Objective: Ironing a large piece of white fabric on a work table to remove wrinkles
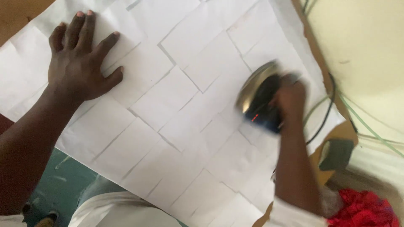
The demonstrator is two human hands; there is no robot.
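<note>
**Iron on a field of white sheets**

The iron (259, 98), blurred, dark-bodied with a shiny metal sole, lies at three o'clock, long axis running from one to seven o'clock. The right hand (291, 97) is clenched on its handle. The left hand (80, 59) rests flat, fingers spread, on overlapping paper sheets (168, 126). A dark cord (326, 113) trails beside; red cloth (364, 210) lies at five o'clock.

teal floor (63, 176) below, cream wall (366, 46) at right (evenly lit).

Dark clothes iron (260, 98) with silver soleplate, on patchwork white sheet (168, 101)
</note>
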